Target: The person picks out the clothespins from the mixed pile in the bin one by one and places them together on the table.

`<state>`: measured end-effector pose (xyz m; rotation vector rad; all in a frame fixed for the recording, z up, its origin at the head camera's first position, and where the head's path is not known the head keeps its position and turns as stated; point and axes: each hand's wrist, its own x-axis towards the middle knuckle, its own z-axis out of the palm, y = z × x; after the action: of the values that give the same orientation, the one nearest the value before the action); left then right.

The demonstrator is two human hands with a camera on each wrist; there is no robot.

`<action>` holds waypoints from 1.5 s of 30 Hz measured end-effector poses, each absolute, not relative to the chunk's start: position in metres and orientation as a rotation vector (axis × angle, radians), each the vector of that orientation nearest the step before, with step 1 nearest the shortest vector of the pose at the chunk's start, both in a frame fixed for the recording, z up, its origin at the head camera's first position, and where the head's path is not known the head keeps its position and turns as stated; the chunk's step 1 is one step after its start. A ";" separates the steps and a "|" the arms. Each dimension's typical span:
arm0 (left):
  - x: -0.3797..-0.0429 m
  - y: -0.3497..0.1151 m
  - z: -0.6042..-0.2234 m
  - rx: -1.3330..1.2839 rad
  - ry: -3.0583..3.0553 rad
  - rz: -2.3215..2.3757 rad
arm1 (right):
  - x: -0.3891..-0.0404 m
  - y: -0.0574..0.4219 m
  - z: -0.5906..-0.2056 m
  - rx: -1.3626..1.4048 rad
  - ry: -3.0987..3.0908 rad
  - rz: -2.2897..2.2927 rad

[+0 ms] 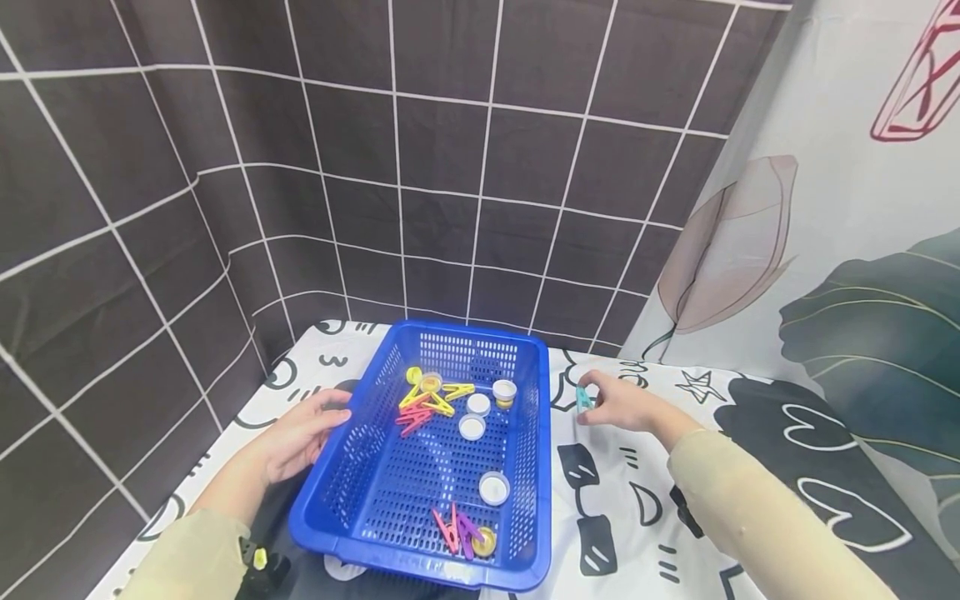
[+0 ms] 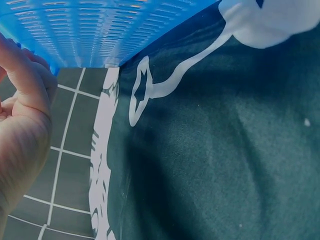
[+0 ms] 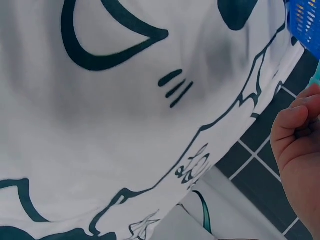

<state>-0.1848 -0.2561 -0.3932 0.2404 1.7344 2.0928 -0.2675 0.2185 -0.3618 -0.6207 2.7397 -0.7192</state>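
Observation:
My right hand (image 1: 621, 402) pinches a teal clothespin (image 1: 583, 399) just right of a blue plastic basket (image 1: 543, 467); in the right wrist view only a bit of the clothespin (image 3: 315, 77) shows past the fingers. My left hand (image 1: 303, 433) is at the basket's left rim, fingers loosely bent; whether they touch it I cannot tell. Inside the basket, yellow clothespins (image 1: 439, 405) and red clothespins (image 1: 414, 414) lie at the back left. A pink clothespin (image 1: 447, 532) and a purple clothespin (image 1: 467, 536) sit at the front, beside a small yellow round piece (image 1: 484, 542).
Several small round white-topped pieces, including a front one (image 1: 493, 488) and a back one (image 1: 504, 390), lie along the basket's right side. Beneath is a black-and-white patterned cloth (image 1: 645, 533). A dark gridded curtain (image 1: 435, 150) hangs behind; a leaf-print sheet (image 1: 847, 192) hangs at right.

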 end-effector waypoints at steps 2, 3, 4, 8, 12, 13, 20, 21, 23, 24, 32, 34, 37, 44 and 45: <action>-0.185 -0.256 -0.394 0.241 1.732 2.094 | -0.267 0.218 -0.365 -0.605 2.736 -0.727; -0.185 -0.257 -0.394 0.241 1.733 2.094 | -0.267 0.218 -0.366 -0.598 2.740 -0.718; -0.185 -0.257 -0.395 0.241 1.732 2.095 | -0.267 0.217 -0.368 -0.590 2.739 -0.716; -0.185 -0.257 -0.396 0.243 1.731 2.097 | -0.266 0.217 -0.372 -0.567 2.747 -0.684; -0.186 -0.257 -0.395 0.243 1.739 2.089 | -0.266 0.217 -0.377 -0.552 2.736 -0.692; -0.186 -0.257 -0.395 0.244 1.746 2.084 | -0.266 0.217 -0.377 -0.549 2.732 -0.695; -0.188 -0.257 -0.391 0.251 1.811 2.031 | -0.265 0.217 -0.386 -0.536 2.743 -0.692; -0.188 -0.257 -0.391 0.248 1.815 2.027 | -0.265 0.217 -0.388 -0.533 2.748 -0.687; -0.189 -0.256 -0.390 0.245 1.820 2.019 | -0.265 0.217 -0.392 -0.529 2.766 -0.669; -0.189 -0.256 -0.390 0.245 1.823 2.016 | -0.265 0.216 -0.394 -0.525 2.775 -0.661; -0.189 -0.255 -0.389 0.239 1.841 2.006 | -0.263 0.212 -0.402 -0.465 2.791 -0.657; -0.188 -0.255 -0.389 0.230 1.842 2.008 | -0.263 0.211 -0.402 -0.454 2.789 -0.653; -0.188 -0.256 -0.388 0.225 1.843 2.009 | -0.263 0.209 -0.404 -0.435 2.790 -0.653; -0.186 -0.256 -0.388 0.216 1.841 2.011 | -0.260 0.205 -0.409 -0.417 2.784 -0.679; -0.186 -0.256 -0.388 0.215 1.841 2.011 | -0.260 0.204 -0.410 -0.422 2.786 -0.679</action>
<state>-0.1863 -0.2562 -0.3884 0.2146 1.8407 2.0111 -0.2603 0.2043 -0.4101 -0.4220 2.7858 -0.6791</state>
